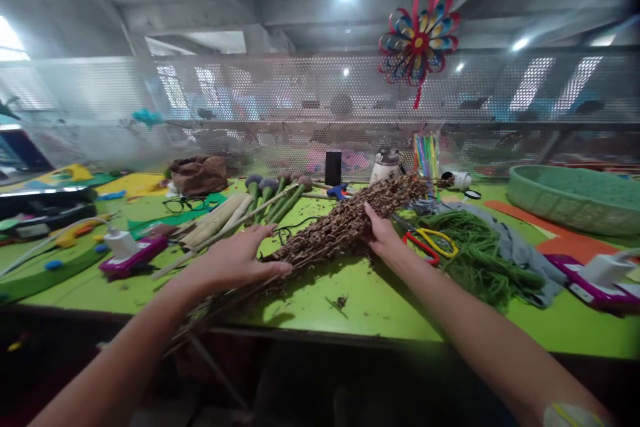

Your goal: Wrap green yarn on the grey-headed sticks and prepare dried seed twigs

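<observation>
A long bundle of dried brown plant stalks [330, 230] lies slantwise above the green tabletop, its thin stems reaching past the front edge at lower left. My right hand [379, 232] grips the bundle near its middle, thumb on the near upper side and the other fingers hidden beneath. Over the stem end, my left hand [233, 259] is open, its fingers stretched out and the thumb apart, at the bundle's side; whether it touches the stalks I cannot tell. A small broken sprig [341, 302] and brown crumbs lie below the bundle.
Scissors [430, 245] with red and yellow handles and green yarn [480, 257] lie at right, near a green basket [575, 203]. Round-headed green stems [275, 193] and pale stalks [215, 220] lie at left. Purple power strips [134, 255] flank the workspace. A jug [387, 165] stands behind.
</observation>
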Available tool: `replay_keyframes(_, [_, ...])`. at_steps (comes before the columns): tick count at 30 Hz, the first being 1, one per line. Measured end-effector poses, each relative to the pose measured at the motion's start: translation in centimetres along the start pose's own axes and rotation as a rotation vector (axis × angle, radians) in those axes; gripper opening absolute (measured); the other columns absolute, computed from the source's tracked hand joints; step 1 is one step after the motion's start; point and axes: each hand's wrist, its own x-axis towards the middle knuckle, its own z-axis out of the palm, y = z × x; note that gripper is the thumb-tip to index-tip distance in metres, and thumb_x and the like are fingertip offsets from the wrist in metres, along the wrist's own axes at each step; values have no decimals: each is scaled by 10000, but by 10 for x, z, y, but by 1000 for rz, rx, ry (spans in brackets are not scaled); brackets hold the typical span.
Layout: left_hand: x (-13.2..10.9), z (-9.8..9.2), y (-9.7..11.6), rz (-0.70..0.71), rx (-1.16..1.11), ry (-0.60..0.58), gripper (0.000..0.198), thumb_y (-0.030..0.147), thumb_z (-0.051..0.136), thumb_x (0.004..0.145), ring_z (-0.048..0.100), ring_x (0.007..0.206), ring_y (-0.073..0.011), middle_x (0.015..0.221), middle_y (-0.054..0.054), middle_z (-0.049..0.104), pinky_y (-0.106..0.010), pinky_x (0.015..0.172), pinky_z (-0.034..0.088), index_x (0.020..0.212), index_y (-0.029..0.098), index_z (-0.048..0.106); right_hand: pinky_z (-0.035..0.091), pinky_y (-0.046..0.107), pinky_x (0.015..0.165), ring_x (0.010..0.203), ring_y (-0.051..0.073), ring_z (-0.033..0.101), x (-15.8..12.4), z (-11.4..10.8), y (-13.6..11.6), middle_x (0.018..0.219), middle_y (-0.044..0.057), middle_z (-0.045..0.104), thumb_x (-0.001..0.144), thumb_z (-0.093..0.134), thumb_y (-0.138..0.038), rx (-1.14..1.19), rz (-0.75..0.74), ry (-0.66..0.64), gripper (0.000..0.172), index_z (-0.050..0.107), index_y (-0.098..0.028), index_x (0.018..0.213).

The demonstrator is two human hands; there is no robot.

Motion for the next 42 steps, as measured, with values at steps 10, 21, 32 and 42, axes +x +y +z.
replay_keyframes(10, [79,24,83,84,-33,10,973,681,634,566,562,1108,-303,1288,-139,555,-344,909,421,1351,170,371,589,370,703,833,223,678,-15,13,-7,918,85,716,677,743,-373,42,-78,-37,344,609,-157,909])
replay_keyframes(21, [100,51,74,-21,59,34,954,605,618,584,604,1016,-340,1153,-173,627,-368,786,463,1367,147,321,580,335,749,827,210,683,-7,20,1,917,93,720,708,714,-388,86,-51,-96,347,605,-135,920])
replay_keyframes(32, [96,49,69,-4,164,105,515,418,473,730,639,905,-311,1013,-152,667,-360,700,477,1176,160,476,579,334,719,750,173,672,-10,17,-5,787,66,713,804,619,-418,-60,-23,-217,296,618,-133,881])
replay_keyframes(42, [93,37,48,15,181,155,430,342,503,713,629,921,-301,1019,-142,663,-354,700,476,1111,180,500,540,324,679,696,159,636,-22,-17,-62,870,71,679,778,626,-315,-755,-232,-214,180,630,-156,863])
